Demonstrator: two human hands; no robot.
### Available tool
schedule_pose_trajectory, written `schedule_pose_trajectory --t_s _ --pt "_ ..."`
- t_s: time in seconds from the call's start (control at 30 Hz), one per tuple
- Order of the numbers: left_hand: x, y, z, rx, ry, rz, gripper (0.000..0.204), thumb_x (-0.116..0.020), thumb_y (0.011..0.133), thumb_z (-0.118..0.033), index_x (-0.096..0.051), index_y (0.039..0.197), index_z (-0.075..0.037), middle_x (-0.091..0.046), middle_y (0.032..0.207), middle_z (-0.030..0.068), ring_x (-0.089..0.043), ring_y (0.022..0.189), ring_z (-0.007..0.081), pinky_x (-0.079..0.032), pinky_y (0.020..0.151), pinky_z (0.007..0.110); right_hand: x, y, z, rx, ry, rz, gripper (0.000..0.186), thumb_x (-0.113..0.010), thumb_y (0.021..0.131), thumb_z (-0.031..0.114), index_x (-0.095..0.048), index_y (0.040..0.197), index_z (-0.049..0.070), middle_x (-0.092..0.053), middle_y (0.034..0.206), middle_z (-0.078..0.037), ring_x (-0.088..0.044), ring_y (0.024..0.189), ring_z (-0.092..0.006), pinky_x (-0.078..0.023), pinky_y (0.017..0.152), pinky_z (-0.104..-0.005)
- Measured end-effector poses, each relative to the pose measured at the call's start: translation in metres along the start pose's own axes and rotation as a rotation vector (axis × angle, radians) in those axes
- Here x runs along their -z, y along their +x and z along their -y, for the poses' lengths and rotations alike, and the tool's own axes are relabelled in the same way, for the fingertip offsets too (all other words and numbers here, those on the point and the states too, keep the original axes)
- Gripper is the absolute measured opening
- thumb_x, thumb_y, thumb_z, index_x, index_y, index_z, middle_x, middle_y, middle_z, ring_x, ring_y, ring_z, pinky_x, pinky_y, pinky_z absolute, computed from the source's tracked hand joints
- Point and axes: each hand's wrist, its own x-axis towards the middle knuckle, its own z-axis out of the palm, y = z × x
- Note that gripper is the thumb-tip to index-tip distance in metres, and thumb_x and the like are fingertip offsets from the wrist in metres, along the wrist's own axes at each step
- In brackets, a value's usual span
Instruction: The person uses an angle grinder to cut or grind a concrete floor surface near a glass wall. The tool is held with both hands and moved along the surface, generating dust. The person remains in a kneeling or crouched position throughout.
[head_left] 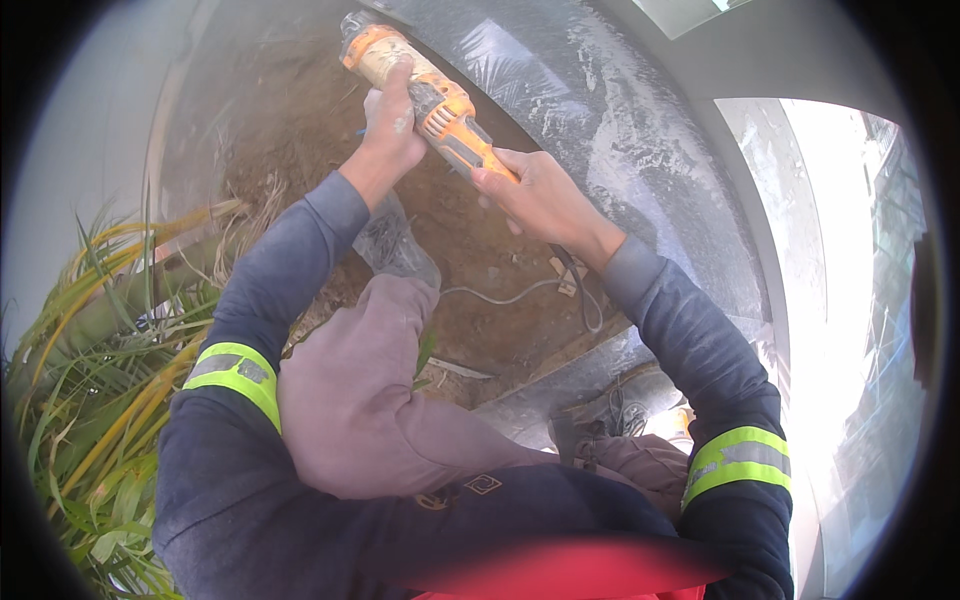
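both hands wrapped around a dusty orange power tool above bare soil

a long, orange-and-grey handheld power tool with a pale, dust-caked body (440, 108) is held slantwise above the ground, its metal-tipped head at the upper left and its rear handle toward the right. the head lies near the lower edge of a dark, glossy stone-like surface smeared with whitish dust (625, 130); whether the two touch cannot be told.

the left hand (395, 135) is curled against the middle of the body, thumb laid along the top; its fingers are mostly hidden beneath, so how tightly they close cannot be told. the right hand (548, 200) is closed around the orange rear handle, thumb near the top and fingers bent underneath.

a dark, flexible cable (573, 270) hangs below the right wrist, and a thin, whitish wire (500, 300) curves across the brown, uneven soil (480, 250). below the left hand, a foot covered in clear, crinkled plastic (397, 245) stands on that soil, under dusty mauve trousers (365, 390).

both navy sleeves (280, 250) carry yellow-green and silver reflective bands (738, 462). long green and yellow palm-like leaves (90, 420) crowd the left side.
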Motion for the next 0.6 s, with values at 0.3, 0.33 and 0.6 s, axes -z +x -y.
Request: schedule_pose_trajectory --t_s 0.3,0.33,0.6 --pt "0.018 0.037 -0.005 0.047 -0.027 -0.003 0.039 -0.054 0.106 -0.027 -0.042 0.124 0.006 -0.060 0.110 0.0200 -0.071 0.098 0.0330 -0.064 0.083 0.053 0.002 0.032 -0.002 0.019 0.077 0.012 0.040 -0.062 0.100 0.034 -0.067 0.112 -0.004 -0.064 0.080 -0.004 -0.055 0.054 -0.0107 -0.045 0.050 -0.0287" --pt "0.015 0.036 -0.006 0.048 -0.018 -0.022 0.039 -0.054 0.106 -0.027 -0.042 0.124 0.006 -0.060 0.110 0.0198 -0.071 0.098 0.0328 -0.064 0.083 0.052 0.003 0.033 -0.002 0.009 0.077 0.008 0.041 -0.062 0.100 0.034 -0.067 0.113 -0.004 -0.064 0.080 -0.004 -0.055 0.054 -0.0108 -0.045 0.050 -0.0288" --pt "0.005 0.001 0.006 0.011 0.028 0.003 0.041 -0.053 0.107 -0.034 -0.043 0.127 0.001 -0.063 0.112 0.0176 -0.071 0.101 0.0301 -0.063 0.088 0.050 0.001 -0.007 0.000 -0.008 0.033 0.012 0.048 -0.060 0.103 0.033 -0.063 0.134 -0.003 -0.063 0.080 -0.002 -0.053 0.055 -0.0083 -0.045 0.051 -0.0280"
